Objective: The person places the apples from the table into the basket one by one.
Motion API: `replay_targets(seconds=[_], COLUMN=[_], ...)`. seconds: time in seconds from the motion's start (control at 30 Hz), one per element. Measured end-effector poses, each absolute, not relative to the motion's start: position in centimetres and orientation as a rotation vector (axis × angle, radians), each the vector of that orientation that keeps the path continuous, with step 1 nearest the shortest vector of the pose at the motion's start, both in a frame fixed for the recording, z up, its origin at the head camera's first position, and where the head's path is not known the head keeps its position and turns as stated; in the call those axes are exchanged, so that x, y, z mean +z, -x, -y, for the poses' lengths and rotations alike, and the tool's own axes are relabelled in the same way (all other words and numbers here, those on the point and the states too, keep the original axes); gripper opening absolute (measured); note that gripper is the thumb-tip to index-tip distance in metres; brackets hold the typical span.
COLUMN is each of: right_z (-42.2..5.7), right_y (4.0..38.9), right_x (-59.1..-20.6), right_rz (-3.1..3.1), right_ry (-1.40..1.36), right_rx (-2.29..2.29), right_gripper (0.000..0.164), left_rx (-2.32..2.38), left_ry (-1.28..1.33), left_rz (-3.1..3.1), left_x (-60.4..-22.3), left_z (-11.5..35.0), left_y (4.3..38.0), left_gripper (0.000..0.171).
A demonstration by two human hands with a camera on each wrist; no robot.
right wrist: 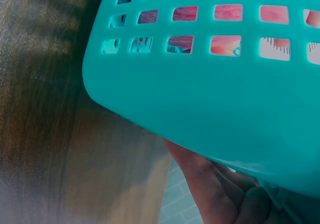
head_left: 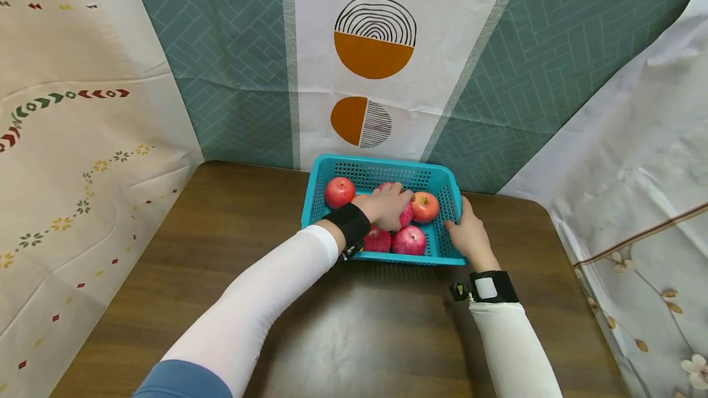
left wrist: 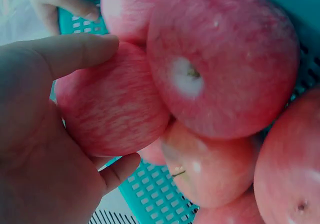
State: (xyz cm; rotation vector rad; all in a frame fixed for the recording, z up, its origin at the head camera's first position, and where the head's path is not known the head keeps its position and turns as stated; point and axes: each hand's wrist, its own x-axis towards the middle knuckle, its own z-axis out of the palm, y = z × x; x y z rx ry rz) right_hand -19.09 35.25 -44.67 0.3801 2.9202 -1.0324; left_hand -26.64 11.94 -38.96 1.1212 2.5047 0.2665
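Observation:
A turquoise plastic basket point(head_left: 450, 192) with perforated walls stands on the wooden table, holding several red apples point(head_left: 409, 240). Reaching into its middle, my left hand point(head_left: 387, 206) grips a streaky red apple point(left wrist: 112, 104) between thumb and fingers, as the left wrist view shows. Beside that fruit lies a larger apple point(left wrist: 225, 64) with its pale stem hollow showing. At the basket's right end, my right hand point(head_left: 470, 237) holds the rim, thumb toward the inside. In the right wrist view the basket wall hides part of the right hand's fingers point(right wrist: 200, 184).
The brown wooden table point(head_left: 354, 336) extends in front of the basket and to both sides. Behind it hangs a patterned cloth point(head_left: 238, 78), close to the basket's back rim. Light printed cloths point(head_left: 83, 201) border the left and right sides.

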Motion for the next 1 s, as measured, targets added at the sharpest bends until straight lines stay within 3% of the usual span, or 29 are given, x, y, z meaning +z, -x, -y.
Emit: replay_targets(seconds=[0.27, 0.57, 0.77, 1.0], right_z=[-35.3, -35.5, -35.5, -35.4], right_y=[18.9, 19.2, 19.3, 19.3], right_x=[-44.7, -44.8, -44.9, -45.0], right_rz=[-2.926, -2.938, -2.947, -2.94], right_ry=[-0.385, -0.376, -0.391, -0.405], right_rx=[-1.005, -1.001, -0.969, -0.97], right_gripper=[0.072, 0.072, 0.073, 0.073], left_rx=[0.1, -0.025, -0.042, -0.267], left_ry=[-1.013, -0.984, -0.962, -1.057], left_rz=[-2.521, -2.482, -2.496, -2.576], left_x=[-40.1, -38.2, -39.8, -38.8], left_z=[-13.6, -12.8, -14.0, -14.6], left_y=[26.3, 24.4, 25.6, 24.2], left_gripper=[0.069, 0.066, 0.07, 0.07])
